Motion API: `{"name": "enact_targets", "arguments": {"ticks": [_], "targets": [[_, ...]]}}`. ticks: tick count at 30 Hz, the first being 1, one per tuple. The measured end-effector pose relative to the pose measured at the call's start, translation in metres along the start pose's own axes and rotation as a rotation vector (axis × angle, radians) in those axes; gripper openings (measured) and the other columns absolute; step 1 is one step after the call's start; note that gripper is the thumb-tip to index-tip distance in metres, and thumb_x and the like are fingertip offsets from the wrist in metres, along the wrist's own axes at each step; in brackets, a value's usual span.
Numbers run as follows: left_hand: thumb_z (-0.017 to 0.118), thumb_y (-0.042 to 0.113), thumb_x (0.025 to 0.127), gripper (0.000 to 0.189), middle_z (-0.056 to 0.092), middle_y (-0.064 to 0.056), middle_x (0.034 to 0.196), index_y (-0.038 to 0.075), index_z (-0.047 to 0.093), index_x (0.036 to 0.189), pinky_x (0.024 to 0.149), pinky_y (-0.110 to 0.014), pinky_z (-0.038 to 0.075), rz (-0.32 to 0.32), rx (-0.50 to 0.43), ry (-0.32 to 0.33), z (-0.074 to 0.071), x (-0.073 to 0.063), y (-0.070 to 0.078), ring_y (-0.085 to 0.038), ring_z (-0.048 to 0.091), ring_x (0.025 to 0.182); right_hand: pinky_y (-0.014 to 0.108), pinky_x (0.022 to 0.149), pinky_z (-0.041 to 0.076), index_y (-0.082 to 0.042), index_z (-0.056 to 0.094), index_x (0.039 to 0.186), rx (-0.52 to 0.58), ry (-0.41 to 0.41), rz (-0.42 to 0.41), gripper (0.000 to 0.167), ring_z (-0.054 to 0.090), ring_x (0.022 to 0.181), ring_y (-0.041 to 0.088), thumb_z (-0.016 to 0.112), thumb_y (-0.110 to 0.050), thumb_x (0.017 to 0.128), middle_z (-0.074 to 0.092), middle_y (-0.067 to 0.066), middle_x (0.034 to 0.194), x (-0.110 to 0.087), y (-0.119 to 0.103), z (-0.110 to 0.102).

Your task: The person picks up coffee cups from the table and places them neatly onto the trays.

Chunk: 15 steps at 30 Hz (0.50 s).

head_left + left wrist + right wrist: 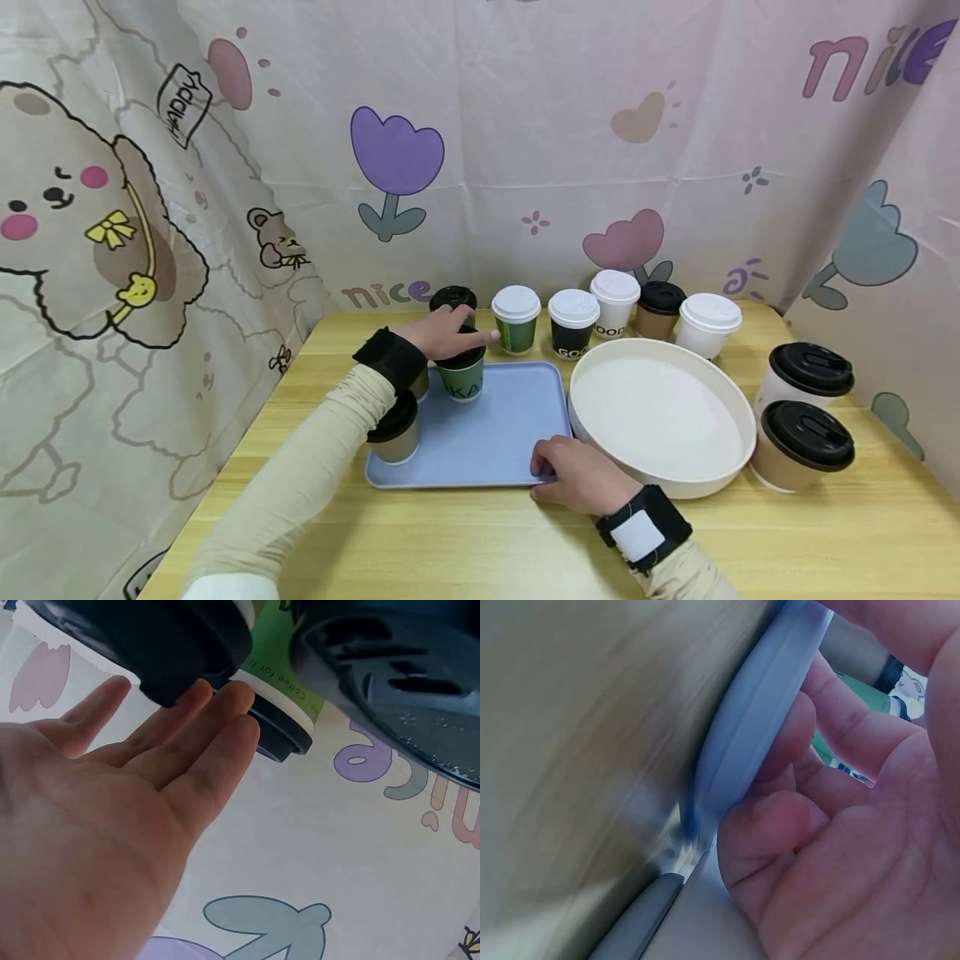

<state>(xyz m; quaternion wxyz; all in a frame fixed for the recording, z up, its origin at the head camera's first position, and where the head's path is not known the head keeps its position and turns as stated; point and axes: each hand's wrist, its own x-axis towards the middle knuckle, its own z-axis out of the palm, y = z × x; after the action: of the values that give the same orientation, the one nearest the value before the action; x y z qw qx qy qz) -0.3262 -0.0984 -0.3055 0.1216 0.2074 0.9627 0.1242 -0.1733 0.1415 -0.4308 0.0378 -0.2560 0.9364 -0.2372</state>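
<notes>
While the R hand point(581, 477) pinched the blue tray point(510, 425) at its near R corner, thumb outside the rim & fingers curled over it, the L hand point(442, 332) was over the green cup w/ black lid point(461, 381), fingers stretched out & gripping nothing; couldn't tell if they touched the lid. Tray lay flat on the surface point(420, 550), long axis L–R, i.e. running left from the R hand. That cup stood upright near the tray's far L corner, so much nearer the L hand & well apart from the R. On the near side of the L hand, a brown cup w/ black lid point(393, 440) stood at the tray's L end. A dark-lidded cup point(453, 297) was just beyond the L hand, a white-lidded green cup point(517, 333) to its right. White round dish point(663, 400): beyond & right of the R hand.
</notes>
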Motion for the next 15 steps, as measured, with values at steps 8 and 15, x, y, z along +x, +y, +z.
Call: {"name": "enact_targets", "arguments": {"ticks": [8, 15], "targets": [[0.042, 0.075, 0.097, 0.089, 0.035, -0.023, 0.161, 0.011, 0.037, 0.158, 0.115, -0.057, 0.035, -0.006, 0.026, 0.016, -0.007, 0.015, -0.004, -0.039, 0.039, 0.146, 0.03, 0.068, 0.045, -0.015, 0.066, 0.09, -0.004, -0.001, -0.003, 0.025, 0.05, 0.074, 0.008, 0.088, -0.025, 0.083, 0.057, -0.006, 0.082, 0.0, 0.0, 0.0], [0.043, 0.072, 0.099, 0.089, 0.042, -0.023, 0.158, 0.006, 0.038, 0.157, 0.115, -0.055, 0.036, -0.026, 0.042, 0.049, -0.016, 0.022, -0.011, -0.04, 0.042, 0.144, 0.029, 0.068, 0.045, -0.014, 0.065, 0.089, -0.001, 0.005, -0.007, 0.024, 0.05, 0.073, 0.008, 0.087, -0.022, 0.082, 0.056, -0.006, 0.081, -0.001, 0.0, 0.0]]}}
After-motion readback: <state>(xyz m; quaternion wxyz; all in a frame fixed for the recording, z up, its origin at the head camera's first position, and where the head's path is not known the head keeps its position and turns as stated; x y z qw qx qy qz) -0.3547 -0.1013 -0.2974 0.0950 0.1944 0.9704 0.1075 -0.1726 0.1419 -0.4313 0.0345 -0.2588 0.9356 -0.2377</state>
